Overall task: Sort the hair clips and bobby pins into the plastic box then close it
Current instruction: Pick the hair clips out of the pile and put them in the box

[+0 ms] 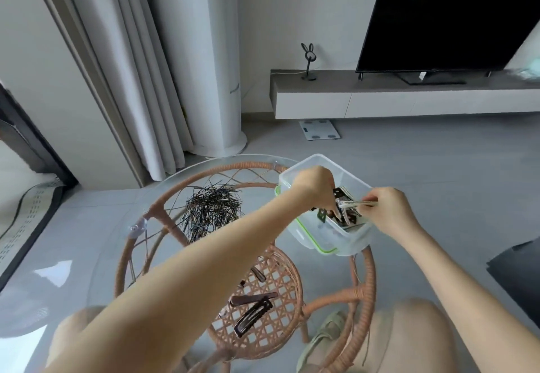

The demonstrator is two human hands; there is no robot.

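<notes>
Pinches hair clip (355, 203) with right hand (388, 212) over plastic box (321, 235), table's (159, 207) 2 o'clock; dips left hand (317, 187) inside, grip unclear.

The bench (175, 178) is a round clear glass top on a rattan frame (163, 206), with a woven shelf (277, 282) showing through it lower down. A loose heap of dark bobby pins (210, 212) lies on the far left of the glass. A few dark hair clips (252, 315) lie nearer. The plastic box (309, 235) sits at the right edge on its green-rimmed lid (323, 249).
</notes>
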